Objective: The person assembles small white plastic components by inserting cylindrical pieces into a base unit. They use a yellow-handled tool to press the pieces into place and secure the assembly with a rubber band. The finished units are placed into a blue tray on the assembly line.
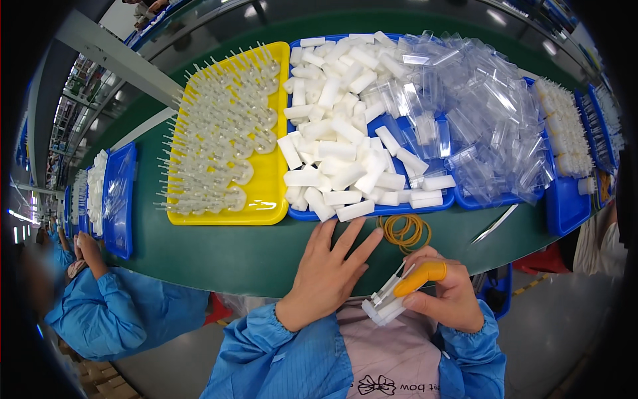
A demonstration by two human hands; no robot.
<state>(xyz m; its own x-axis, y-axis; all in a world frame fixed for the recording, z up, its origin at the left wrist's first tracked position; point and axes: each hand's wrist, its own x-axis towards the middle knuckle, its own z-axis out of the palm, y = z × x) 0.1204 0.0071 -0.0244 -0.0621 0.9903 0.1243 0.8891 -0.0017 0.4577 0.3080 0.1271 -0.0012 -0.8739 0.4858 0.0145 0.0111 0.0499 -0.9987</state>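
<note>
My left hand [327, 269] lies palm down with fingers spread on the green table, fingertips at the near edge of a blue tray [435, 205]. White foam-like blocks [335, 149] are heaped in that tray. My right hand [453, 299] is closed around a small assembly [380, 312] near my body, made of a white block, a translucent end piece and thin rods. Its exact kind is unclear, and my fingers hide part of it. An orange finger cot [420, 277] covers one right finger. Several tan rubber bands [405, 233] lie between my hands.
Translucent pieces with upright thin stems [219, 133] stand in rows in a yellow tray [269, 193] at left. Clear plastic sleeves [488, 100] fill a blue tray at right. More blue trays [568, 206] line the far right. A co-worker in blue sleeves [100, 312] sits at left.
</note>
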